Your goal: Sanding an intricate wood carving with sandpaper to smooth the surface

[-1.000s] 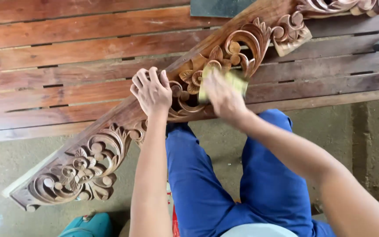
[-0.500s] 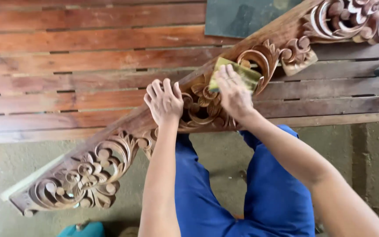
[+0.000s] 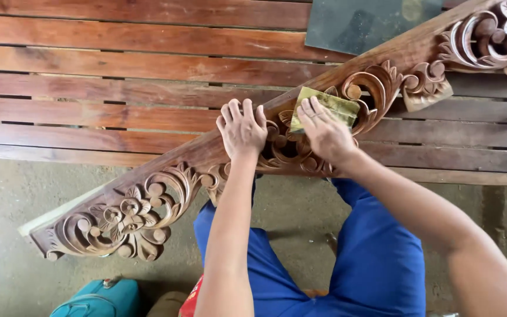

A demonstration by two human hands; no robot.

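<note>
At the bottom edge of the frame, nearest the camera, a teal case [image 3: 98, 300] is cut off at lower left, and beside it a small red thing [image 3: 190, 302] shows too little to make out. The blue trousers [image 3: 377, 264] fill the lower centre, with both knees cut by the bottom edge and partly hidden by the forearms. Grey concrete floor [image 3: 7, 199] lies around and between the legs.

Farther up, the carved wooden panel [image 3: 130, 214] runs on a slant from lower left to upper right. Its lower end overhangs the floor, and its upper end is cut off by the right edge of the frame. The left hand [image 3: 242, 130] lies flat on the panel's plain upper band at mid-frame, fingers slightly spread and pressed down, holding nothing. Just to its right, the right hand [image 3: 325, 134] presses a folded yellow-green sheet of sandpaper [image 3: 331, 105] against the scrollwork, fingers close together on top of it. The thumb is hidden, and the hand covers the carving under it and the sheet's near part.

Beyond, the panel rests on a bench of reddish wooden slats [image 3: 89, 70] spanning the upper frame. At the top edge a dark grey-green flat sheet [image 3: 371, 23] lies on the slats, cut off above and partly hidden by the panel.
</note>
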